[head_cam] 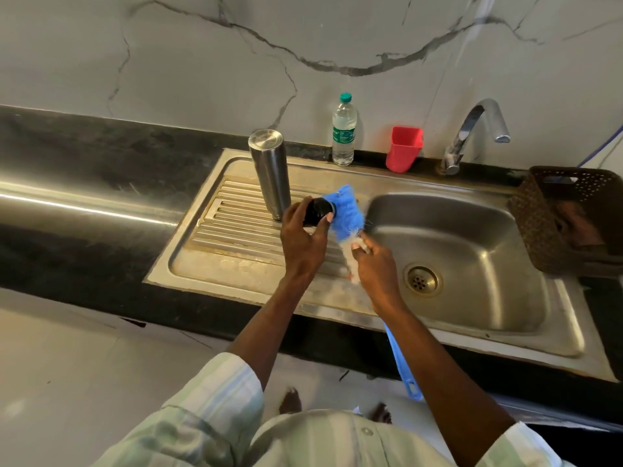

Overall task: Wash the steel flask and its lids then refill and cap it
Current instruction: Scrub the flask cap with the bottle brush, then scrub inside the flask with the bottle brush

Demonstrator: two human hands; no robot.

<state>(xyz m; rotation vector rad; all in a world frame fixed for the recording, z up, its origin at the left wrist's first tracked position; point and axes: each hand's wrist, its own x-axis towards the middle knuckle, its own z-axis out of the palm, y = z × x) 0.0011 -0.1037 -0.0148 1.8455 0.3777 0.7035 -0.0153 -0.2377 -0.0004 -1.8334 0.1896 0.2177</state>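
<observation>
My left hand [303, 241] gripped the black lid [318, 212]; my right hand [376, 264] clasped the blue bottle brush [344, 210], bristles against the lid, beside the inverted steel flask [269, 173].

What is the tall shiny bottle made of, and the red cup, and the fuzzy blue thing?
The flask looks like brushed steel: grey, with soft streaky reflections. The red cup seems to be plastic: solid colour, dull sheen, thin walls. The brush seems to have plastic bristles, blue and frayed, on a blue plastic-looking handle.
</observation>
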